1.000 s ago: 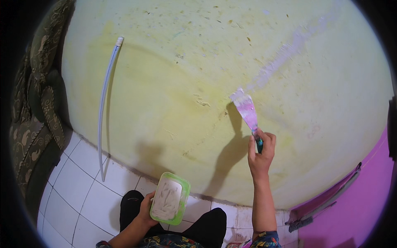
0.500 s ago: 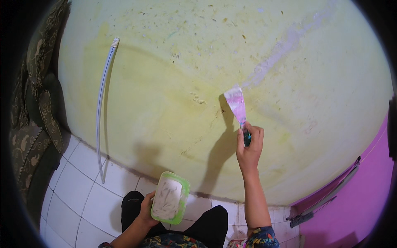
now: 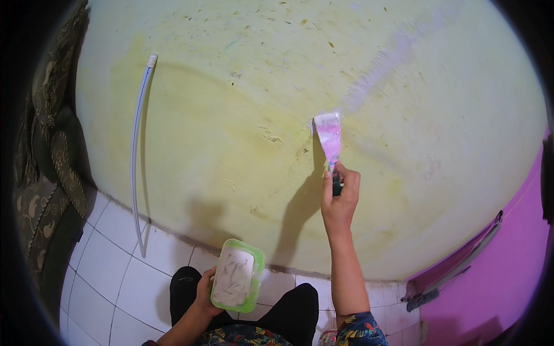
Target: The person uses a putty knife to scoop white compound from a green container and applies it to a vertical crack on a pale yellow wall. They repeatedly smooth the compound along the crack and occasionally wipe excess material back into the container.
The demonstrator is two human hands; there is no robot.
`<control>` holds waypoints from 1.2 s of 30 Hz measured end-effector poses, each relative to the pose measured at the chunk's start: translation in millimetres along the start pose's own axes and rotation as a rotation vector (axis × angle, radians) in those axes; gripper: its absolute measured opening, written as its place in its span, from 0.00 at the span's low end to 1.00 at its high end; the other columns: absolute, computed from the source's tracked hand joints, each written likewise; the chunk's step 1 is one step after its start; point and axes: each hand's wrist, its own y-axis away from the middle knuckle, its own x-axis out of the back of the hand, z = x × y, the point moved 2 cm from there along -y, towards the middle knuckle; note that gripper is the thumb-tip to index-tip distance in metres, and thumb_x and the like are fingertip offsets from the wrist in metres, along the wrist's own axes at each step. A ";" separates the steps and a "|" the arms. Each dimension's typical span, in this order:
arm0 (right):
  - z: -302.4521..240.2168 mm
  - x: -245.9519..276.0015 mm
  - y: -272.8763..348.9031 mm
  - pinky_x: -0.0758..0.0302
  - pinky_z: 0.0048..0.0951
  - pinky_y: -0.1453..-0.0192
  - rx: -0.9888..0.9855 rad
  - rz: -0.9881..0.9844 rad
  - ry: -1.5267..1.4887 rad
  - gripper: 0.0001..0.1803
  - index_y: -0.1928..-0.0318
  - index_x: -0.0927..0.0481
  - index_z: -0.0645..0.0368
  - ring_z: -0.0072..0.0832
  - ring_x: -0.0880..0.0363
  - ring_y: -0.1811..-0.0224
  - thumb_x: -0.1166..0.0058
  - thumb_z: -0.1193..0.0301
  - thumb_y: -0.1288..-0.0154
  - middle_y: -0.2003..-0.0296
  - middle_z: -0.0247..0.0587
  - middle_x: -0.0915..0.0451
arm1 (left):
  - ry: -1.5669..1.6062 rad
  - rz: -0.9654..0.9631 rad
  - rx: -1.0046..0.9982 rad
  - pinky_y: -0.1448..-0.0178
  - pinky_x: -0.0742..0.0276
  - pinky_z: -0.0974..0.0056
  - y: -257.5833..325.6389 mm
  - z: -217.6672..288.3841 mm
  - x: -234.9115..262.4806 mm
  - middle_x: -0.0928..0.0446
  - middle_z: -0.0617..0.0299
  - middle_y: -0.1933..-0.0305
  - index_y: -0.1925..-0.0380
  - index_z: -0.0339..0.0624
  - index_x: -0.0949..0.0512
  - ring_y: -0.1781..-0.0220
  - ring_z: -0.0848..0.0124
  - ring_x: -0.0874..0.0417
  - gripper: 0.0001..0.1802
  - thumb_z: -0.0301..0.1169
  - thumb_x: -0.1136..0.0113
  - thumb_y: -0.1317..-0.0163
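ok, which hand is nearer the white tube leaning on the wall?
Left. The left hand holds the green-rimmed tub just right of the white tube's lower end; the right hand, gripping the putty knife, is much farther right.

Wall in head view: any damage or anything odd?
Yes. The pale yellow plastered wall is pitted and flaking, with chips near the top and a gouge left of the pink-smeared flat putty knife in the right hand. A thin white pipe leans loose against it. The left hand holds a green-rimmed tub of white filler.
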 end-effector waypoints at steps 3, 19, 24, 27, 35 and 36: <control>8.7 -0.7 25.7 0.22 0.41 0.52 -0.016 -0.039 0.012 0.14 0.44 0.21 0.68 0.44 0.20 0.57 0.38 0.76 0.26 0.56 0.53 0.23 | 0.022 0.004 -0.009 0.29 0.22 0.41 -3.2 -1.7 3.5 0.20 0.47 0.33 0.30 0.38 0.27 0.35 0.48 0.17 0.34 0.49 0.58 0.25; 31.2 -5.3 35.0 0.22 0.39 0.50 0.051 -0.024 -0.045 0.15 0.43 0.21 0.65 0.41 0.21 0.55 0.37 0.78 0.27 0.55 0.50 0.25 | -0.029 -0.022 -0.007 0.27 0.23 0.45 -4.7 -1.1 -0.5 0.20 0.48 0.33 0.30 0.38 0.26 0.34 0.51 0.17 0.34 0.51 0.57 0.23; 8.7 -15.0 5.2 0.21 0.40 0.53 0.099 0.018 -0.038 0.15 0.42 0.20 0.65 0.43 0.20 0.56 0.39 0.78 0.27 0.55 0.51 0.25 | -0.023 -0.037 0.004 0.27 0.23 0.44 -1.9 1.3 0.5 0.20 0.48 0.33 0.30 0.38 0.26 0.34 0.51 0.17 0.34 0.51 0.57 0.24; 18.1 -14.8 17.0 0.23 0.38 0.50 0.021 -0.038 0.039 0.14 0.44 0.22 0.67 0.40 0.22 0.57 0.37 0.78 0.27 0.56 0.50 0.25 | -0.018 -0.014 -0.001 0.27 0.24 0.44 -2.8 -0.8 0.6 0.20 0.48 0.33 0.30 0.38 0.26 0.35 0.50 0.17 0.34 0.51 0.57 0.24; -5.8 -6.7 7.6 0.22 0.42 0.55 0.043 0.058 -0.038 0.14 0.45 0.21 0.68 0.45 0.20 0.58 0.37 0.75 0.26 0.58 0.52 0.24 | -0.006 -0.023 0.038 0.28 0.22 0.43 -6.5 -2.6 0.9 0.20 0.47 0.34 0.30 0.38 0.26 0.35 0.49 0.16 0.34 0.50 0.58 0.24; -9.2 -7.5 0.9 0.22 0.42 0.56 0.031 0.068 -0.044 0.14 0.46 0.22 0.68 0.45 0.20 0.59 0.38 0.75 0.26 0.59 0.53 0.23 | -0.019 -0.039 0.032 0.27 0.23 0.43 -6.2 -3.4 -1.1 0.20 0.47 0.33 0.30 0.38 0.27 0.35 0.50 0.17 0.34 0.51 0.57 0.24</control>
